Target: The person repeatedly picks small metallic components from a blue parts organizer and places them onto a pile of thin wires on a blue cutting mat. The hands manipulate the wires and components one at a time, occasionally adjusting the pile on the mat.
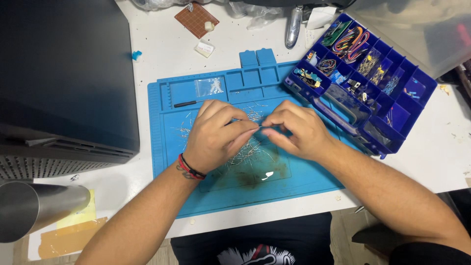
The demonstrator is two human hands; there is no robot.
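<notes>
My left hand (216, 135) and my right hand (294, 130) meet over the middle of a blue silicone work mat (171, 162). Both pinch the same thin metal wire piece (263, 127) between thumb and fingertips. Under and around the hands lies a scatter of several thin metal wire leads (248, 152) on the mat. A red and black cord bracelet (189, 168) sits on my left wrist.
A small black screwdriver (189, 103) and a clear bag (208, 86) lie at the mat's back. A blue compartment box of parts (363, 73) stands at right. A dark computer case (64, 78) fills the left, a metal cylinder (39, 206) lower left. A brown perforated board (196, 18) is at the back.
</notes>
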